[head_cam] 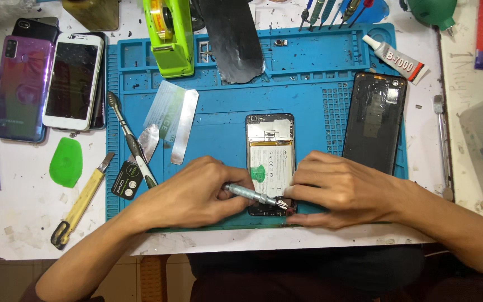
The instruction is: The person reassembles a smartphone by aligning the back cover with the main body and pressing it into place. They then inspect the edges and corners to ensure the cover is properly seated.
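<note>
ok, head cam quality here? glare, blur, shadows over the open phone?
Head view: even overhead light and sharp focus on the blue mat. There is mild glare on the black back cover. The left hand and right hand cast soft shadows and hide the lower end of the open phone. The screwdriver is crisp.

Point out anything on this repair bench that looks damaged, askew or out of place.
The opened phone under both hands has its back off, with the battery bare. Its black back cover lies apart at the blue mat's right edge. The left hand holds a screwdriver to its lower end; the right hand steadies it.
</note>
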